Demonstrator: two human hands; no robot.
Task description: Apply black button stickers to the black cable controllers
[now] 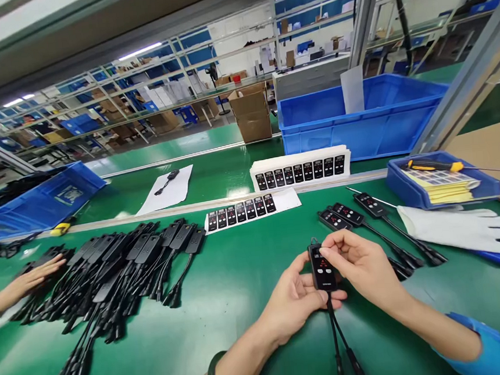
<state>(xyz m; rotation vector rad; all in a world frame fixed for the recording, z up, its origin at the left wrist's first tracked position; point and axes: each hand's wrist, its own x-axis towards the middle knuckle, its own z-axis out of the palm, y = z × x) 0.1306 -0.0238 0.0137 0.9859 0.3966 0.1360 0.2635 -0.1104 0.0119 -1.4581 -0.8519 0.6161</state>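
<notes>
In the head view my left hand [292, 297] holds a small black controller box [323, 271] upright, fingers wrapped around its lower part. Its face carries a black label with red marks and two pale buttons, and a small loop stands at its top. Two black cables with connectors hang from its bottom end. My right hand [364, 265] is closed at the box's upper right, its thumb pressed on the face near the top. Whether a separate small piece is under that thumb is hidden. Several labelled controllers [370, 205] lie just beyond my right hand, with their cables towards me.
A pile of black controllers [120, 257] lies left, with another person's hand [43, 273] on it. Ahead are a label strip [241, 211] and a label stack [301, 168]. Right are a blue tray [488, 184], white glove [459, 230] and screwdriver [434, 165]. Blue bins [358, 122] stand behind.
</notes>
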